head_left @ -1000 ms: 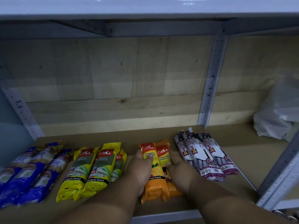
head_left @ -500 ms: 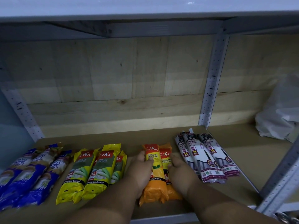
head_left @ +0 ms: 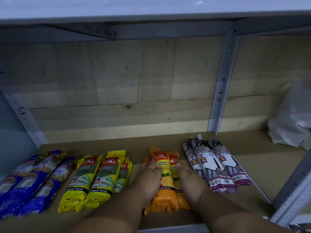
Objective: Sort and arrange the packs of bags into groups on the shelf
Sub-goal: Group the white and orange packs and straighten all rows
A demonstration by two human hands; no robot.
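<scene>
Four groups of packs lie side by side on the brown shelf board (head_left: 252, 165). At the far left are blue packs (head_left: 28, 182), then yellow Casa packs (head_left: 96, 179). In the middle lie orange Casa packs (head_left: 165, 180), and to their right white and maroon draw-string bag packs (head_left: 217, 167). My left hand (head_left: 149, 179) presses against the left side of the orange packs. On their right side rests my right hand (head_left: 188, 179). Both hands clasp the orange stack between them, with a third orange pack partly hidden under my left hand.
A crumpled white plastic bag (head_left: 292, 118) sits at the back right of the shelf. A perforated metal upright (head_left: 222, 84) stands against the wooden back wall, another upright (head_left: 292, 192) at the front right. The upper shelf hangs low overhead.
Both hands have stayed clasped on the orange packs and slid them slightly along the shelf. A third orange pack now peeks out at the left.
</scene>
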